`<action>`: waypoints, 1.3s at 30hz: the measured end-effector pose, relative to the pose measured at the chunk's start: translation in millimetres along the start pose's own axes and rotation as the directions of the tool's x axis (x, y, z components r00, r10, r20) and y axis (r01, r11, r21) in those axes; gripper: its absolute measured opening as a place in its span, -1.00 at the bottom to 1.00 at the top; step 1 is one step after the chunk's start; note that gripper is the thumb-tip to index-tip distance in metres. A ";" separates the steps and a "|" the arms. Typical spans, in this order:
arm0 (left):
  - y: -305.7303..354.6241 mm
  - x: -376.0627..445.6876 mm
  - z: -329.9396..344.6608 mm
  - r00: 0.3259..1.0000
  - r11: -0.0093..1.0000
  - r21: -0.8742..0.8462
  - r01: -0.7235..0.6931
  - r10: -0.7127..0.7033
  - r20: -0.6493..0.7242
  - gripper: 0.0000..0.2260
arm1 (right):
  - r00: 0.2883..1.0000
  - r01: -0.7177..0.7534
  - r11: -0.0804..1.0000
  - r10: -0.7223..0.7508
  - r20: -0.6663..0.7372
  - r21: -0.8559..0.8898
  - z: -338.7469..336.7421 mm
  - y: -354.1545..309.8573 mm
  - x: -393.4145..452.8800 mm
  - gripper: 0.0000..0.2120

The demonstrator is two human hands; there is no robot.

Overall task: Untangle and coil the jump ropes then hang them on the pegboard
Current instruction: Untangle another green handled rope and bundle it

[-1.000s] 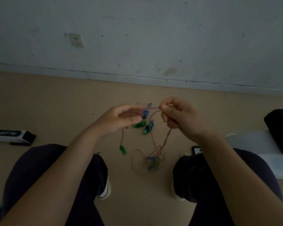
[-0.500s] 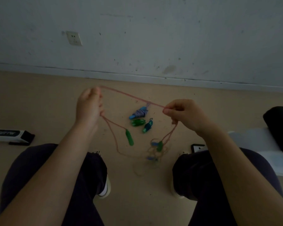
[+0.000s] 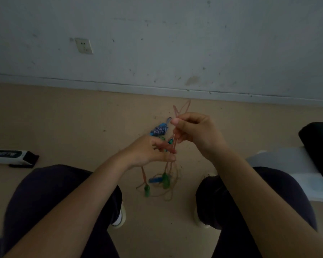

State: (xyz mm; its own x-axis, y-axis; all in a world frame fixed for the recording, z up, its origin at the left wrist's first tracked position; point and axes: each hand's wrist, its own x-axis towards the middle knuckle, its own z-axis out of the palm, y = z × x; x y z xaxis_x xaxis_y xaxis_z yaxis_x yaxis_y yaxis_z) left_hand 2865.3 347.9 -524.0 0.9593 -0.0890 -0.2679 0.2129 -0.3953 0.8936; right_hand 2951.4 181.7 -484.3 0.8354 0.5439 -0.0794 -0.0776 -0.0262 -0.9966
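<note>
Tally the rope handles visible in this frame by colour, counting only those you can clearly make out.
Green handles: 2
Blue handles: 1
Teal handles, partly hidden behind the left hand: 1
Total: 4

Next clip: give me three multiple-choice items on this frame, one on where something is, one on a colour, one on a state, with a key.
1. Where does the blue-and-white coiled rope lie?
A. on the floor beyond the hands
B. on the person's lap
C. on a wall peg

2. What colour is the handle dangling lowest from the pink rope?
A. yellow
B. green
C. black

3. What is the right hand doing?
A. lying flat on a knee
B. pinching the pink rope
C. pressing the wall socket

Key: 1 A, it rests on the tan floor near the wall; 2 B, the handle shows green; 3 B, thumb and fingers close on rope loops.
</note>
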 end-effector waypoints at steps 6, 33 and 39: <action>5.9 -0.2 1.8 0.994 0.999 -0.033 -0.021 0.017 -0.110 -0.81 | 1.000 0.019 0.987 -0.019 -0.004 0.163 -9.0 2.1 4.6 -0.83; -0.6 -7.1 -20.4 0.956 0.971 -0.237 0.025 -0.093 -0.279 -0.69 | 0.977 -0.008 0.999 0.016 0.211 -0.039 -12.7 -3.6 -4.8 -0.85; 0.3 -2.1 -15.7 0.946 0.951 -0.297 0.087 -0.173 -0.275 -0.57 | 0.988 0.037 0.986 -0.011 0.152 -0.164 -16.8 -5.0 -7.1 -0.78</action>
State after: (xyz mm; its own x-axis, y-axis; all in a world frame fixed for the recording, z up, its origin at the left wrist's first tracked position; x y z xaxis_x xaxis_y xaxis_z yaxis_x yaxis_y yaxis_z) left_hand 2866.3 362.3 -517.5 0.9216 0.2353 -0.3086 0.3411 -0.1118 0.9334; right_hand 2955.0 163.9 -479.1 0.7437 0.6654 -0.0641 0.0433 -0.1436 -0.9887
